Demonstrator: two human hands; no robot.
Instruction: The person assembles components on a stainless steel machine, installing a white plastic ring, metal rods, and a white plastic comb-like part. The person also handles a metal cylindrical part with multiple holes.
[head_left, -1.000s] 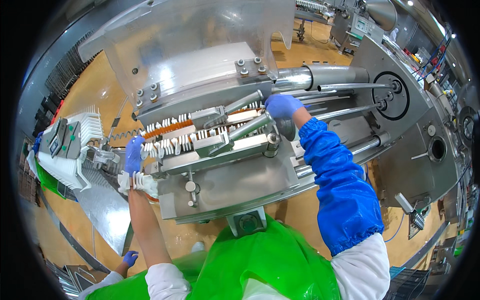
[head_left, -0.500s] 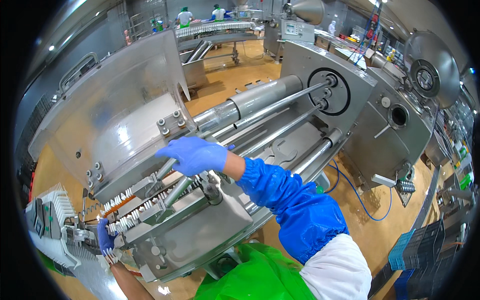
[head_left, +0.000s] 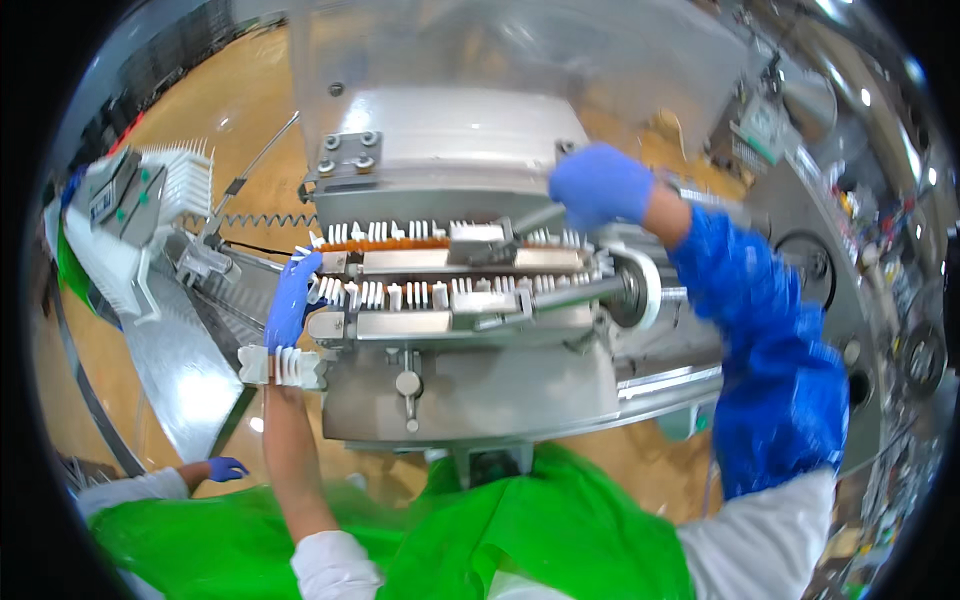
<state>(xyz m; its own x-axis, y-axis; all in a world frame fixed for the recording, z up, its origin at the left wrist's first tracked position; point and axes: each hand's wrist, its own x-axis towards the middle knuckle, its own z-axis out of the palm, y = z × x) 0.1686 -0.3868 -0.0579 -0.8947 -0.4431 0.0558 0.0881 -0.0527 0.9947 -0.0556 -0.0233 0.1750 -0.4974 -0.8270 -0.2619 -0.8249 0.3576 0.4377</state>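
My left hand (head_left: 288, 305), in a blue glove, reaches up to the left end of two parallel chain tracks. Its fingers stretch out beside the white teeth (head_left: 326, 291), which partly hide the fingertips. Around that wrist sits a white toothed band (head_left: 292, 367). Above the right part of the tracks, my blue-gloved right hand (head_left: 603, 187) is closed round the upper end of a metal lever (head_left: 538, 219). The lever slants down to a block on the far track. White teeth and a brown strip line the far track (head_left: 420, 262); the near track (head_left: 410, 323) carries similar teeth.
A clear raised guard (head_left: 450, 50) stands behind the tracks. At left are a white finned unit (head_left: 130, 225) and a steel chute (head_left: 200, 400). A white-rimmed ring (head_left: 640, 288) borders the tracks' right end. A co-worker's gloved hand (head_left: 228, 468) shows at lower left.
My view has swung left and down over the tracks. The right hand has gone from stretched fingers above the lever to closed round it. My left hand stays by the tracks' left end.
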